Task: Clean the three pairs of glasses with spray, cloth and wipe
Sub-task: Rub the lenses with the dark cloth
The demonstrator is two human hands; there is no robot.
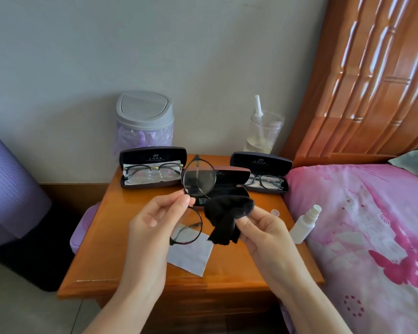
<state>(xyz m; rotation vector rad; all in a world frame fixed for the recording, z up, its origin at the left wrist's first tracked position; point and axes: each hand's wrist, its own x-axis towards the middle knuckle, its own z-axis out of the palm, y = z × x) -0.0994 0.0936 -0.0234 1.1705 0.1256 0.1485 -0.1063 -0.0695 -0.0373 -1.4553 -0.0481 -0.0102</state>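
One round-framed pair (198,179), raised above the nightstand (130,273): left hand (155,222) pinched its bridge; right hand (261,227) pinched the black cloth (227,213). Step judged: lens wiping. Next move called for closing the cloth around the upper lens.

Spray bottle (304,224) on nightstand (121,249) (bed (360,237) right).

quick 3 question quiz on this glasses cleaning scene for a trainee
1. True or false: the left hand pinches the round glasses.
2. What does the right hand hold? A black cloth; B spray bottle; C grey cloth.
3. Fill in: ___ open cases hold a pair of glasses.
Key: 1 true. 2 A. 3 two, the left case and the right case.
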